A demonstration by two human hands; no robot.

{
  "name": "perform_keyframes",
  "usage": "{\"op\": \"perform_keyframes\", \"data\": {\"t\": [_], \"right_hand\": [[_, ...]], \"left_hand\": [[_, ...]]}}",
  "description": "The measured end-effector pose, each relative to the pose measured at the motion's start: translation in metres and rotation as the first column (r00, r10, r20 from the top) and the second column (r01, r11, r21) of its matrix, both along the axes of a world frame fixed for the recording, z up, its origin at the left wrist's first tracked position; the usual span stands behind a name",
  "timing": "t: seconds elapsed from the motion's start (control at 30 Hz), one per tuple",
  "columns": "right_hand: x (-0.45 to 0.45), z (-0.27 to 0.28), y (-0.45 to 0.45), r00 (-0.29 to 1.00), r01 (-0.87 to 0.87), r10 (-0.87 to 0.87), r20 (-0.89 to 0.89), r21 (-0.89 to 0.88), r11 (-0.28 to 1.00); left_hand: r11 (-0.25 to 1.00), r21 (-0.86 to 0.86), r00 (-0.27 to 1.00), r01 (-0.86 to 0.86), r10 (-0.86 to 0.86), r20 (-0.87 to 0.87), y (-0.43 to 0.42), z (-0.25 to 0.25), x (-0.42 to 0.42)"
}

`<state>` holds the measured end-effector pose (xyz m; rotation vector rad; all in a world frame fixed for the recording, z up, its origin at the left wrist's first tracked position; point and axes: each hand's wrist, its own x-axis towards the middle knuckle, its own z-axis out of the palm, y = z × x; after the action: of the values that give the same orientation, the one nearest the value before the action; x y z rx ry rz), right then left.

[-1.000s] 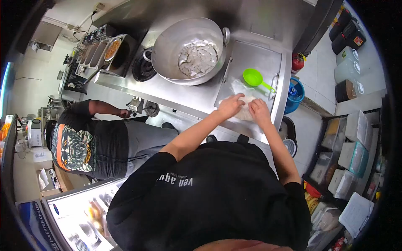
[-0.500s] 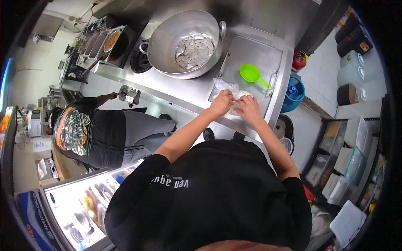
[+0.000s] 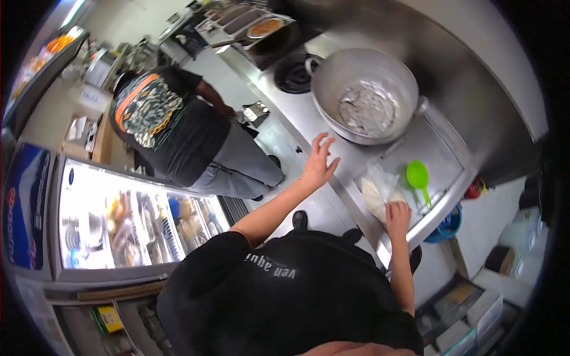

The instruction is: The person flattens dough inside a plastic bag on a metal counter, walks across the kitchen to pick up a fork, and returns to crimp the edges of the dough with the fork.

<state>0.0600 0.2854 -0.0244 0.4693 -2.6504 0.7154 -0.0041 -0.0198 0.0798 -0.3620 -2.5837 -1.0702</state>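
Observation:
My left hand (image 3: 319,166) is raised off the front of the steel counter, fingers spread and holding nothing. On the counter lies a clear plastic bag of whitish grains (image 3: 374,199), its loose top (image 3: 388,181) bunched up. My right hand (image 3: 398,218) is at the bag's right end, fingers bent over it and their tips partly hidden. Just beyond that hand a bright green strainer-like scoop (image 3: 418,175) lies with its handle toward me. A large metal pot (image 3: 365,89), with a shiny uneven bottom, stands behind the bag.
A co-worker (image 3: 178,130) stands to the left, back turned, near a metal device (image 3: 255,113). Left of me is a lit glass-front fridge (image 3: 142,219). A black burner (image 3: 294,74) sits beside the pot. A blue container (image 3: 448,225) stands below the counter's right end.
My left hand has left the bag, moved left and opened. My right hand stays at the bag. The view has swung left, bringing more of the fridge and co-worker into sight.

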Motion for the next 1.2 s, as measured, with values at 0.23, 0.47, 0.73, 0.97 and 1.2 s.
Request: {"op": "perform_keyframes", "data": {"t": [0.23, 0.47, 0.73, 0.97, 1.2], "right_hand": [[0.008, 0.017, -0.006, 0.995, 0.047, -0.05, -0.083, -0.032, 0.998], [0.003, 0.059, -0.085, 0.973, 0.157, -0.161, -0.162, -0.041, 0.987], [-0.009, 0.083, -0.284, 0.967, -0.154, 0.147, -0.207, -0.019, 0.988], [-0.008, 0.084, -0.364, 0.935, -0.291, 0.29, -0.204, 0.027, 0.956], [-0.053, 0.088, -0.362, 0.942, -0.263, 0.27, -0.199, 0.061, 0.963]], "left_hand": [[0.847, 0.178, 0.814, -0.501, 0.531, -0.235, -0.148, 0.055, 0.007], [0.585, 0.192, 0.421, -0.788, 0.739, -0.527, -0.332, 0.095, 0.05], [0.428, -0.003, 0.38, -0.904, 0.798, -0.468, -0.514, 0.068, 0.106], [0.389, -0.189, 0.431, -0.902, 0.766, -0.478, -0.509, 0.061, 0.115], [0.301, -0.161, 0.341, -0.94, 0.803, -0.489, -0.514, 0.054, 0.145]]}}
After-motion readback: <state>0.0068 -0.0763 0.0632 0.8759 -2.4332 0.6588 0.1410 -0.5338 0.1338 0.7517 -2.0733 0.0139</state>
